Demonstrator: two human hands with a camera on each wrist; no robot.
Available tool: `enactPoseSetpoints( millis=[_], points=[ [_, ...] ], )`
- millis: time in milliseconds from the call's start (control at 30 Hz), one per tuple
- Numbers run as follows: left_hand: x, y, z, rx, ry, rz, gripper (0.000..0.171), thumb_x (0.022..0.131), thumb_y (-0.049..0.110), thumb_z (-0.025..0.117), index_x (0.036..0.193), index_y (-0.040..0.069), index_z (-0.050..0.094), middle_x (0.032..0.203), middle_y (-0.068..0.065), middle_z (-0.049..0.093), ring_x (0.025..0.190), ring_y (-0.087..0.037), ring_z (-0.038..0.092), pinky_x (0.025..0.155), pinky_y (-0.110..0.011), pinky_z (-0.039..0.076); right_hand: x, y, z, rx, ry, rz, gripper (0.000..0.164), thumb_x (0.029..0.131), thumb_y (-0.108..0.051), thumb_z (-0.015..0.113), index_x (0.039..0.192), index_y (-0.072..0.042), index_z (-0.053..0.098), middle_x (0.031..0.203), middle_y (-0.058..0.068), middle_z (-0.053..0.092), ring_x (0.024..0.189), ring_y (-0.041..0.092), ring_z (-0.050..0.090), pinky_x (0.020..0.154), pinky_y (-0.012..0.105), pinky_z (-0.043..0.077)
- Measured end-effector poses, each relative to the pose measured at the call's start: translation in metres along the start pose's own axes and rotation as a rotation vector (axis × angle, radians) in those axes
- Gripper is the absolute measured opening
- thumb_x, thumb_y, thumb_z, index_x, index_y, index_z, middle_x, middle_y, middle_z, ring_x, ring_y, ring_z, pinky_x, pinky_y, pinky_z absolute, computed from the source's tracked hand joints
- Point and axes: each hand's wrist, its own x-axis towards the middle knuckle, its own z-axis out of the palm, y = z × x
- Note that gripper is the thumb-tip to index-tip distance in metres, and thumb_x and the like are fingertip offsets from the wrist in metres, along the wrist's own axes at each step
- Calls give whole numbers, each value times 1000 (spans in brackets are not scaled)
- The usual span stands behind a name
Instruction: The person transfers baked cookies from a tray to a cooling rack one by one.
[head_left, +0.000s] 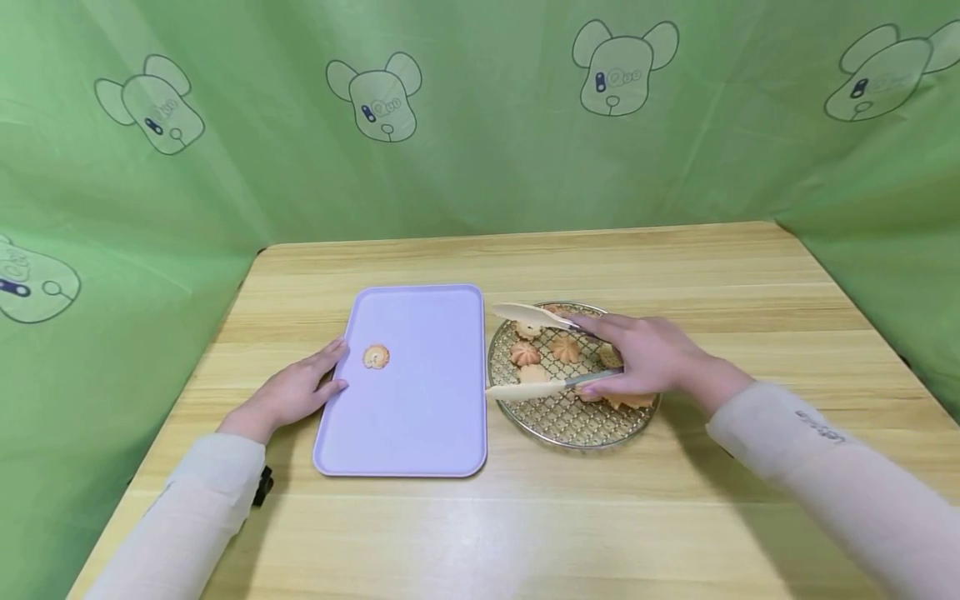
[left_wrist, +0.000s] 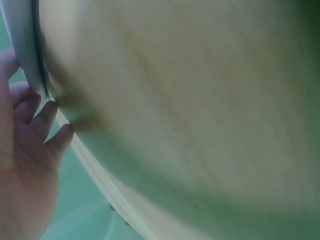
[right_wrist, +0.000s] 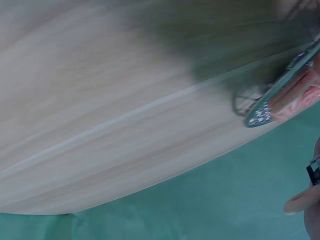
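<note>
A lilac rectangular tray [head_left: 420,417] lies on the table, with one round cookie [head_left: 377,357] near its upper left. My left hand [head_left: 292,392] rests against the tray's left rim, fingertips and thumb touching it. In the left wrist view the fingers [left_wrist: 46,120] look relaxed along the rim. My right hand [head_left: 645,354] holds a pair of tongs [head_left: 528,390] with cream tips, spread wide over a round wire rack [head_left: 573,429]. Several cookies [head_left: 565,349] lie on the rack, some between the tong arms. Others are partly hidden by my right hand.
The wooden table [head_left: 525,533] carries the tray and rack almost side by side, a narrow gap between them. Green cloth [head_left: 495,167] printed with cartoon heads hangs behind and at both sides. The right wrist view shows the rack's edge [right_wrist: 260,117] raised above the table.
</note>
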Motion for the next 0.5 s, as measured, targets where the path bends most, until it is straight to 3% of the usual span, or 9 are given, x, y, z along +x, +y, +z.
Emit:
enactPoseSetpoints(
  millis=[133,367,500],
  points=[
    [0,0,0,0,-1,0,64,100,33,48,151,5,22,156,-13,18,138,-36,24,111,-50,23,11,-8,2,1,0,-16,101,72,-74,63,151,-19,31,135,20,51,100,38,63,65,41,54],
    [0,-1,1,1,0,-1,64,100,34,48,151,5,23,156,-13,18,138,-36,25,111,-50,23,30,-25,3,1,26,-12,102,70,-78,59,148,-16,36,130,16,55,88,31,65,60,38,53],
    [0,0,1,0,1,-1,64,100,34,48,151,4,23,156,-14,18,138,-36,25,111,-50,23,40,-35,4,-5,20,-11,104,70,-81,56,148,-16,36,133,18,53,97,35,63,66,43,55]
  ],
)
